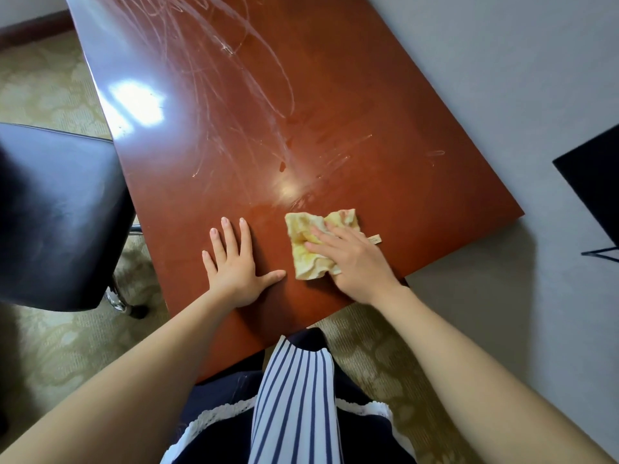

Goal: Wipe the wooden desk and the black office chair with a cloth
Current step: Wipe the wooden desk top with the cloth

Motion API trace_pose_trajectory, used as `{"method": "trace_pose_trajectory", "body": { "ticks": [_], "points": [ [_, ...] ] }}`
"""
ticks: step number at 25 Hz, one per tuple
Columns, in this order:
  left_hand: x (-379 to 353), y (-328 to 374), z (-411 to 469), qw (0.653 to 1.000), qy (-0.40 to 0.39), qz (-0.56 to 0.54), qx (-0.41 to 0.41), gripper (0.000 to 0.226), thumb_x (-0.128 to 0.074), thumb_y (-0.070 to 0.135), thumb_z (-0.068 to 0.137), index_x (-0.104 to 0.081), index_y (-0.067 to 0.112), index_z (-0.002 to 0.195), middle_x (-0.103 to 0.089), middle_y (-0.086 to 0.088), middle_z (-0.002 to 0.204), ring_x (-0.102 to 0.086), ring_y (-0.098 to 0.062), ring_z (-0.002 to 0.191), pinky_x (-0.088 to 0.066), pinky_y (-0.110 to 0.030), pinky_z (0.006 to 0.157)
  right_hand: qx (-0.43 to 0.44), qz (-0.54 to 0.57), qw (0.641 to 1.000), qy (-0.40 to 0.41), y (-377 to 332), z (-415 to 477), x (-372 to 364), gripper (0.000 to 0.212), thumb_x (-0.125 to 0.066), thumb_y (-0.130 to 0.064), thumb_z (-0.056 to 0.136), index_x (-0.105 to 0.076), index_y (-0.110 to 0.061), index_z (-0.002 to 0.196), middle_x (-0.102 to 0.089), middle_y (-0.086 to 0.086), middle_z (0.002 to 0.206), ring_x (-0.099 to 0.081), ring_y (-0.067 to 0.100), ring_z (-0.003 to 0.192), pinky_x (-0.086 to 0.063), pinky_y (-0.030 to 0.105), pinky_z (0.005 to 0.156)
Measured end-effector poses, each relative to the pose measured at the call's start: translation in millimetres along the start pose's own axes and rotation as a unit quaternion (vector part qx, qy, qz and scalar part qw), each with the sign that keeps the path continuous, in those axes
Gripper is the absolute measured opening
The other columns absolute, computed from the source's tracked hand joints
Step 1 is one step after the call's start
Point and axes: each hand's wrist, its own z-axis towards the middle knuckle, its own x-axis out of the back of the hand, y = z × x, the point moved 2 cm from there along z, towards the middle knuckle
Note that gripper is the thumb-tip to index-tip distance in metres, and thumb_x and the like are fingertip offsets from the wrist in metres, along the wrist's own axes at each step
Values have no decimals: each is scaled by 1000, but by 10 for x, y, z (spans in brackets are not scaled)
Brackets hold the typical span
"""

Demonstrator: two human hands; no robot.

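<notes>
The reddish wooden desk (335,105) fills the middle of the view, its top streaked with pale wipe marks. A crumpled yellow cloth (308,259) lies on the near part of the desk. My right hand (351,259) presses flat on the cloth with straight fingers. To the cloth's left, my left hand (234,262) rests flat on the bare wood, fingers spread. The black office chair (57,212) stands at the desk's left side, its padded seat partly tucked against the edge.
A pale wall (502,78) runs along the desk's right side. A black object (596,175) juts in at the right edge. Patterned beige carpet (43,85) covers the floor around the desk and chair.
</notes>
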Motion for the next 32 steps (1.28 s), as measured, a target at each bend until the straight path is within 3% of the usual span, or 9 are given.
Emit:
{"method": "trace_pose_trajectory", "body": {
  "ticks": [3, 7, 11, 18, 20, 22, 27, 32],
  "points": [
    [0, -6, -2, 1000, -6, -4, 3, 119, -55, 71, 75, 28, 23, 144, 37, -6, 151, 28, -29, 140, 6, -51, 114, -51, -11, 997, 55, 395, -171, 191, 60, -57, 10, 72, -60, -17, 126, -52, 4, 137, -45, 28, 130, -33, 44, 108],
    [-3, 1, 0, 1000, -10, -4, 7, 119, -55, 71, 75, 30, 23, 143, 38, -6, 150, 29, -29, 140, 7, -51, 114, -199, -30, 976, 83, 1000, -171, 454, 63, -52, 3, 81, -50, -28, 136, -40, -4, 147, -32, 21, 137, -30, 41, 110],
    [-6, 18, 8, 1000, -17, -3, 5, 119, -54, 70, 75, 30, 22, 143, 38, -7, 150, 30, -30, 139, 8, -51, 113, -348, -30, 932, 98, 1530, -44, 760, 57, -42, -6, 91, -42, -35, 140, -29, -5, 153, -25, 23, 139, -34, 43, 105],
    [2, 19, 3, 1000, -19, 1, 4, 118, -54, 70, 76, 31, 21, 143, 39, -8, 149, 31, -31, 139, 8, -52, 113, -476, 34, 877, 56, 1857, 342, 1079, 55, -33, -14, 96, -24, -27, 149, -11, 2, 158, -8, 30, 144, -11, 42, 114],
    [1, 20, 3, 1000, -19, -1, 3, 118, -54, 69, 77, 31, 21, 143, 39, -8, 149, 31, -31, 138, 8, -52, 113, -474, 46, 879, 38, 1775, 442, 1047, 56, -31, -16, 95, -22, -30, 149, -5, 3, 159, 1, 31, 145, -8, 45, 115],
    [-3, 16, 6, 1000, -15, 0, 1, 118, -54, 70, 77, 31, 21, 143, 39, -8, 149, 31, -31, 138, 8, -52, 113, -439, 19, 898, 28, 1640, 549, 972, 54, -31, -17, 95, -28, -31, 147, -8, 5, 159, -2, 33, 144, -12, 48, 115],
    [-7, 3, 26, 1000, -7, 5, 2, 118, -53, 71, 76, 29, 21, 144, 37, -8, 150, 30, -31, 139, 6, -52, 113, -263, -56, 963, 7, 943, 766, 502, 50, -37, -24, 93, -37, -35, 142, -21, 5, 156, -12, 32, 143, -13, 48, 115],
    [-3, 7, 13, 1000, 7, 13, 3, 119, -55, 70, 75, 26, 20, 145, 34, -8, 152, 26, -31, 141, 3, -52, 114, -130, 4, 991, 38, 195, 570, 85, 41, -51, -25, 88, -58, -33, 127, -43, -2, 145, -27, 24, 138, -12, 39, 115]
  ]
}}
